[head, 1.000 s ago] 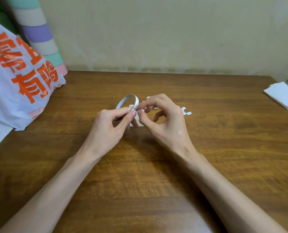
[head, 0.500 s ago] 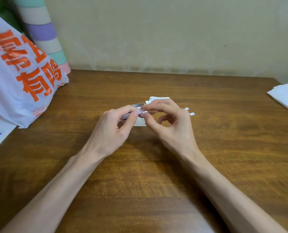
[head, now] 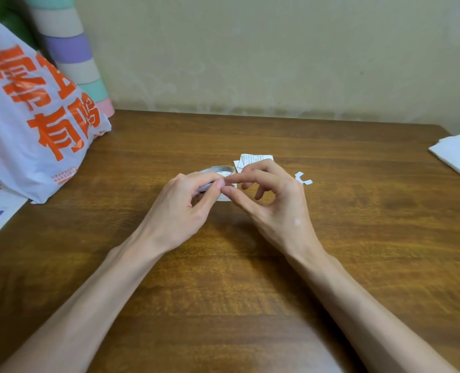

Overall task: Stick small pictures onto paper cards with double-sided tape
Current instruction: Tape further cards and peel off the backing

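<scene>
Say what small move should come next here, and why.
Probably the right hand pulls a short strip off the double-sided tape roll: the left hand grips the roll, and the right thumb and forefinger pinch at its edge, above the paper cards.

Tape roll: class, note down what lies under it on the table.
Under the tape roll, gripped by the left hand, a small printed paper lies on the table. That hand and the right hand cover most of it; its print is unreadable.
</scene>
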A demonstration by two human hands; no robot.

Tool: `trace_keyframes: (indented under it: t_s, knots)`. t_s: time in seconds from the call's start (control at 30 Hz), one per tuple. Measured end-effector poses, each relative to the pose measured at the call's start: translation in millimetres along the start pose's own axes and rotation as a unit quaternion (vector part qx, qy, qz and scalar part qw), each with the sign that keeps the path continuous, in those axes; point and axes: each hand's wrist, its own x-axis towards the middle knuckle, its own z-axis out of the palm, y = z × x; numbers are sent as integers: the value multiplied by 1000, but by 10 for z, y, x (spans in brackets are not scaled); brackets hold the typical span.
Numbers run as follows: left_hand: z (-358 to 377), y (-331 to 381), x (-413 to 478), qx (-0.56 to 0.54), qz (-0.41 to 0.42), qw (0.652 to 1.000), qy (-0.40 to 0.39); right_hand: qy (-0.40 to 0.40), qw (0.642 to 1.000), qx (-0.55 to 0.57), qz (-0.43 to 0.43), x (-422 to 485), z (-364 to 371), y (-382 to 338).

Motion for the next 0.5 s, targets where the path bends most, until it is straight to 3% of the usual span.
trace_keyframes:
  t_s: [0.23,0.37,0.5]
  knots:
    - [11,81,-1,46,13,999,4,-36,999,31,4,43,-42,0]
    - [-26,114,23,-59,9,998,-35,-7,998,42,-55,27,1,-50]
    - [-97,100,40,-128,2,991,-32,9,992,117,-47,12,-37,-109]
